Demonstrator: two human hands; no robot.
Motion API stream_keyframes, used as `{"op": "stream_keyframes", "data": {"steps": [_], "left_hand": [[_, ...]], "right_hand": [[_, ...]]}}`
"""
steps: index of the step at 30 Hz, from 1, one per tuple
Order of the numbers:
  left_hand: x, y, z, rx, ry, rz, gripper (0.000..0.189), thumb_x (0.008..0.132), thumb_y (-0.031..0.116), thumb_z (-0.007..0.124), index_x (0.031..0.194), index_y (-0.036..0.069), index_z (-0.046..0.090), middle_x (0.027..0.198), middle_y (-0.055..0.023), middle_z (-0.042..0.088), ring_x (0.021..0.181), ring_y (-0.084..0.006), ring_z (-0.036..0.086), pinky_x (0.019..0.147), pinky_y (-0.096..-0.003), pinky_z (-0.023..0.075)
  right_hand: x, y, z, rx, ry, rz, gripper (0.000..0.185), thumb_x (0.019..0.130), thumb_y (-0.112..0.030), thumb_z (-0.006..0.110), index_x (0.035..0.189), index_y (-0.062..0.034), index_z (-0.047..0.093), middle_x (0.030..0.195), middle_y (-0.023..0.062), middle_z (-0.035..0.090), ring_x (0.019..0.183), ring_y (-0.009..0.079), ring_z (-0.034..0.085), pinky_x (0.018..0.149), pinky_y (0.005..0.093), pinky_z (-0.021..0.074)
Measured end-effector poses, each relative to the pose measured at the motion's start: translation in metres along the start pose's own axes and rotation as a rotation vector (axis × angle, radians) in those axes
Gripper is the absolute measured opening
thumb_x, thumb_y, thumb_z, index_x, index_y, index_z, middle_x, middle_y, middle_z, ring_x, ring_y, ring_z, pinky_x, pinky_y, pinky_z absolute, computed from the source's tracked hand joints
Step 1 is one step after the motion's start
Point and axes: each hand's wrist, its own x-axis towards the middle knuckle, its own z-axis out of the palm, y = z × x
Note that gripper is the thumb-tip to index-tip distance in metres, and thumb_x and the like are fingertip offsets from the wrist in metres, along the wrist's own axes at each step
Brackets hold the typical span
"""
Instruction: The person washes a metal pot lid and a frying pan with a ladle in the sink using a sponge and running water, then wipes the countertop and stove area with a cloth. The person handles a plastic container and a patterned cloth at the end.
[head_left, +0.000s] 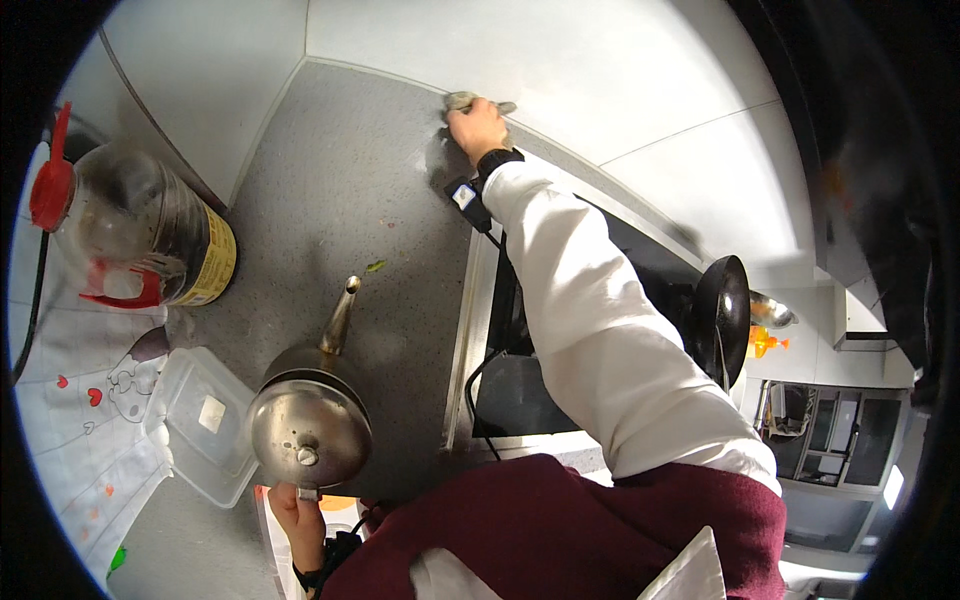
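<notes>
My right hand (478, 129) presses a greyish cloth (460, 101) against the far edge of the grey speckled countertop (360, 165), where it meets the white wall. A black wristband and a small black cabled box (468, 201) are at that wrist. Low on the left, my left hand (296, 517) grips the handle of a stainless steel kettle (311, 435). Its lid is on, and its long spout points away from me. Whether the kettle rests on the counter or is slightly raised, I cannot tell. Green scraps (376, 265) and small crumbs lie beyond the spout.
A large plastic oil jug (150, 225) with red cap and handle stands at left. A translucent plastic container (202, 427) sits beside the kettle. Under my right arm is a black cooktop (525, 397); a dark wok (724, 322) is on its far side. A cable hangs by the wall.
</notes>
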Motion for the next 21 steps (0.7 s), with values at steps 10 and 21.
{"op": "stream_keyframes", "data": {"steps": [10, 21], "left_hand": [[0.002, -0.018, -0.003, 0.001, -0.012, 0.017, 0.027, 0.090, 0.024, 0.046, 0.078, 0.000, 0.052, 0.064, 0.0037, 0.046, 0.057, -0.0054, 0.039, 0.051, -0.0211, 0.0296], [0.008, -0.007, 0.006, -0.174, -0.009, 0.031, 0.030, 0.091, 0.027, 0.043, 0.076, 0.004, 0.054, 0.064, 0.0026, 0.048, 0.059, -0.0054, 0.040, 0.054, -0.0212, 0.0313]], "right_hand": [[-0.086, -0.047, 0.035, 0.204, -0.229, -0.469, 0.038, 0.073, -0.038, 0.059, 0.096, -0.0081, 0.058, 0.108, 0.0125, 0.052, 0.104, 0.0307, 0.045, 0.089, 0.0402, 0.0325], [-0.186, -0.066, -0.002, -0.062, -0.716, -0.473, 0.033, 0.076, -0.023, 0.056, 0.105, -0.0063, 0.054, 0.115, 0.0178, 0.044, 0.104, 0.0325, 0.039, 0.092, 0.0412, 0.0308]]}}
